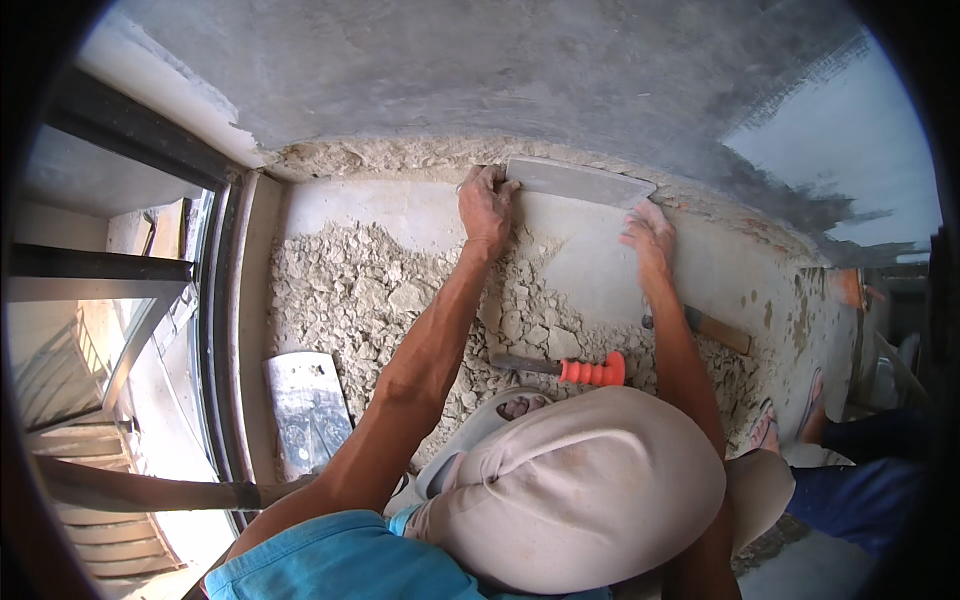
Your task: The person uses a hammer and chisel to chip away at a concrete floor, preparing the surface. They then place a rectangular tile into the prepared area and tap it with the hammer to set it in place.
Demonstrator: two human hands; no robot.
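Observation:
A grey rectangular tile strip (578, 183) stands along the foot of the wall, over a band of rough, chipped-away plaster. My left hand (486, 212) grips its left end with bent fingers. At the lower right corner, my right hand (651, 236) holds it between thumb and fingers. Below my hands, a chisel with an orange-red hand guard (592, 371) lies in the broken rubble (365, 285). Beside my right forearm is a hammer (718, 328) with a wooden handle, its head partly hidden.
At left, a shovel blade (308, 408) rests by the dark sliding door frame (215, 330); its handle runs to the lower left. The plastered wall (480, 70) rises ahead. Another person's sandalled feet (765, 425) are at right. My bent knee (580, 490) fills the lower middle.

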